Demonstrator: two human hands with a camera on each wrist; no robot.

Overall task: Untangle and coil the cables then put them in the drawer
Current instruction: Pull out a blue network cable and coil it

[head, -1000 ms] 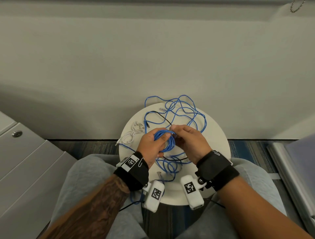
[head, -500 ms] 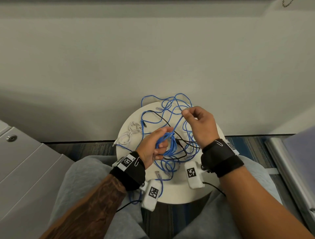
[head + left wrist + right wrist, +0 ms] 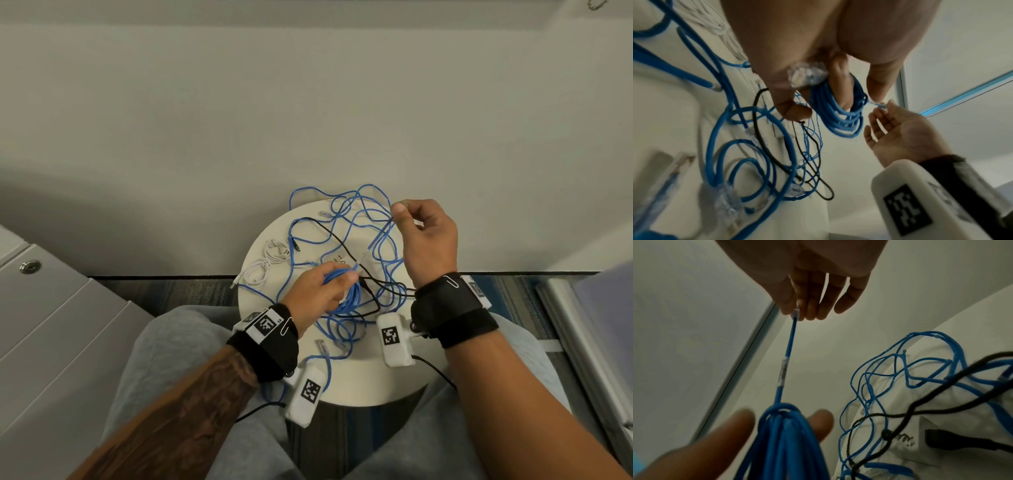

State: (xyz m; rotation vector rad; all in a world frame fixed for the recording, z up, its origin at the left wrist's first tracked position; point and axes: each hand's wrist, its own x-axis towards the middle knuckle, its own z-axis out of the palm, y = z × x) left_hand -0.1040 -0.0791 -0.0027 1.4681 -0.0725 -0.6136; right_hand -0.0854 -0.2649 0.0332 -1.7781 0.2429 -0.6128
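One blue coil (image 3: 346, 291) is gripped in the left hand (image 3: 317, 294), its end (image 3: 795, 314) pinched by the right hand (image 3: 426, 236); other cables (image 3: 359, 219) are left tangled mid-tabletop (image 3: 359, 383).

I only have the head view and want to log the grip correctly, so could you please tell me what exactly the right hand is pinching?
Observer: The right hand pinches the clear plug at the end of the blue cable.
Operator: Thank you. Where does that strand lead?
Observer: It runs taut, straight into the blue coil.
Operator: And how is the coil held?
Observer: It hangs looped round one finger of the left hand.
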